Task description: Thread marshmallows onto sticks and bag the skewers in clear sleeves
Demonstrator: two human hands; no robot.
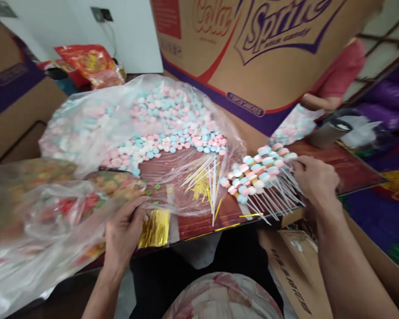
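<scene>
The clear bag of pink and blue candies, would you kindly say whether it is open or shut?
The bag is open: the candies at its front lie uncovered.

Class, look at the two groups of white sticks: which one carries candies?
The stick bundle nearest the right hand: pink, blue and white candies top it, while the other sticks, to its left, are bare.

From the wearer's head, the single camera looks forward and down, close over lap [237,248] and table [359,170].
</scene>
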